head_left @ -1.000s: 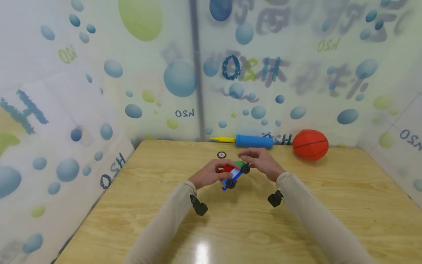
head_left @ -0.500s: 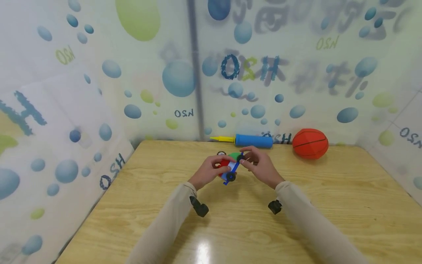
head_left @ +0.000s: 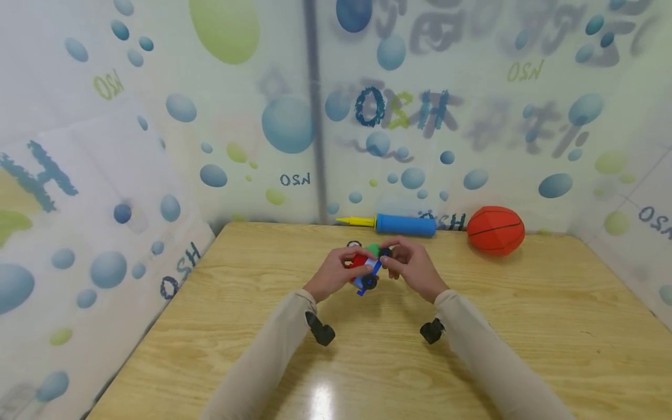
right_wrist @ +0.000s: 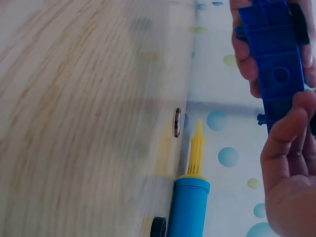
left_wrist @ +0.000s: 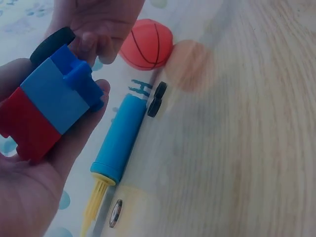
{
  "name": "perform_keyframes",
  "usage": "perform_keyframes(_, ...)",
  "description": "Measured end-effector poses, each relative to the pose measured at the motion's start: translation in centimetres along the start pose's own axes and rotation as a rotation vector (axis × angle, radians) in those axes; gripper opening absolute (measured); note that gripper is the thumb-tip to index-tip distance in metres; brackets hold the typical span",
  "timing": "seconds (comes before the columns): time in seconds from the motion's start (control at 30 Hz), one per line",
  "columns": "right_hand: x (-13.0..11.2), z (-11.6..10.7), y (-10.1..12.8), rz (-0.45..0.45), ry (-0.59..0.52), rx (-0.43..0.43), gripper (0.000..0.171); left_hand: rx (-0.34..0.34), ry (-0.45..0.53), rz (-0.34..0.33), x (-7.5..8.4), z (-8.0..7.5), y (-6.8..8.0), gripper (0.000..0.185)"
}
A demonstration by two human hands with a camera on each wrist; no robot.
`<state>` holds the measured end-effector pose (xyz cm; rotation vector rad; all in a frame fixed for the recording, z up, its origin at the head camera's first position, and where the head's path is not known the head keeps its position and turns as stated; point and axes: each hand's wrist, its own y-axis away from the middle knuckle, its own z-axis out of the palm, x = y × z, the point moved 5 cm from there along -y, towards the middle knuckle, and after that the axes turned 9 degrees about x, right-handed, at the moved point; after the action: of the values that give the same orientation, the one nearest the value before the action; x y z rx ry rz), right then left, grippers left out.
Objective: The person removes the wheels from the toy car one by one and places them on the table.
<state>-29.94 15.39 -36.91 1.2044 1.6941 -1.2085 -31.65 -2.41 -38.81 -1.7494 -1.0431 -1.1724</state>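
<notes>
A block-built toy car (head_left: 359,263) is held above the table in the head view, with red, light blue and green blocks on a blue chassis. My left hand (head_left: 332,274) grips it by the blocks. At its right end, my right hand (head_left: 415,269) pinches the car by a black wheel (head_left: 385,253). Another wheel (head_left: 369,282) sits at the near end. The right wrist view shows the chassis underside (right_wrist: 276,59), with bare axle stubs along one side. Fingers partly cover the blocks.
Against the back wall lies a blue hand pump (head_left: 406,225) with a yellow nozzle. A red ball (head_left: 496,230) stands at its right. Near the car is a small round chip (head_left: 354,244). Two loose black wheels (left_wrist: 157,99) lie near the pump in the left wrist view.
My right hand has come in from just beside the car and now pinches its wheel end. The car has tilted more steeply and risen slightly in my left hand.
</notes>
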Motion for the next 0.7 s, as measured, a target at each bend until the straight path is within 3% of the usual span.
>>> perform_keyframes(0.13,-0.2,-0.1,0.0,-0.003,0.013,0.025,0.022,0.045,-0.001,-0.004,-0.1,0.3,-0.1,0.022)
perform_keyframes(0.33,-0.5,0.2,-0.1,-0.126,0.092,0.036,0.017,0.110,-0.020,-0.033,-0.7,0.2,-0.1,0.022)
perform_keyframes(0.53,0.5,-0.8,-0.4,0.000,0.009,-0.046,0.029,0.117,-0.055,-0.018,-0.3,0.0,-0.1,0.022)
perform_keyframes(0.7,0.5,-2.1,-0.7,-0.009,0.035,-0.099,0.035,0.153,-0.045,-0.024,0.1,-0.4,-0.5,0.021)
